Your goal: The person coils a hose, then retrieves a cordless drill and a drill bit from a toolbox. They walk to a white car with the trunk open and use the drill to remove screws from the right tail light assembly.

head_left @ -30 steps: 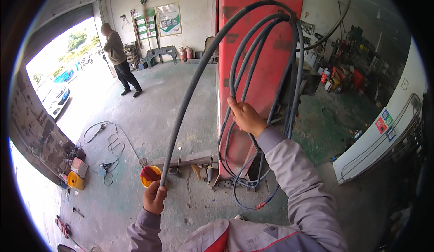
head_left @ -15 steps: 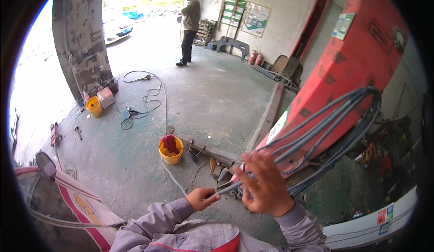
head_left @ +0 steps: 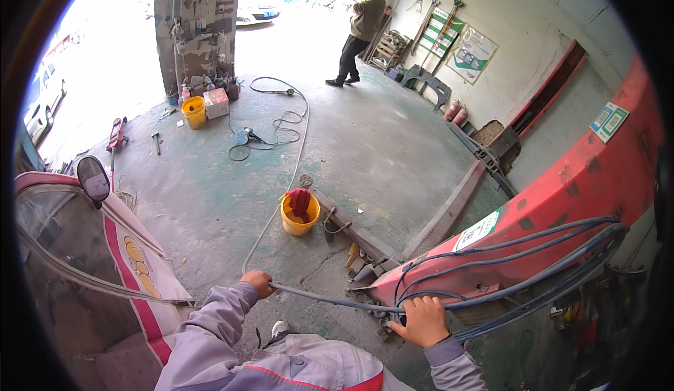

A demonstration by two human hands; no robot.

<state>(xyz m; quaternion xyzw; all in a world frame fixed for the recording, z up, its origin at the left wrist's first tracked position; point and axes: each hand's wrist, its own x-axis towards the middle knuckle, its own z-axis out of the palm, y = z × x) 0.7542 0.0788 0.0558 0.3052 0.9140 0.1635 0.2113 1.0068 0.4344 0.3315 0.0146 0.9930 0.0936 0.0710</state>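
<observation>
A grey hose stretches between my two hands. My left hand is closed round it at the lower left, and from there the hose runs away across the floor. My right hand is closed on the hose at the near end of a looped bundle; exactly how many strands it grips is hidden under the fingers. Those loops hang against a slanting red machine beam on the right.
A yellow bucket with a red cloth stands ahead. Beyond it lie a corded power tool and the hose end. A pink-and-white vehicle stands left. Metal rails cross the floor. Another person is at the back.
My left hand has moved left and stretched the hose out. The right hand, raised with spread fingers before, is now down and closed on the hose. The view has swung left.
</observation>
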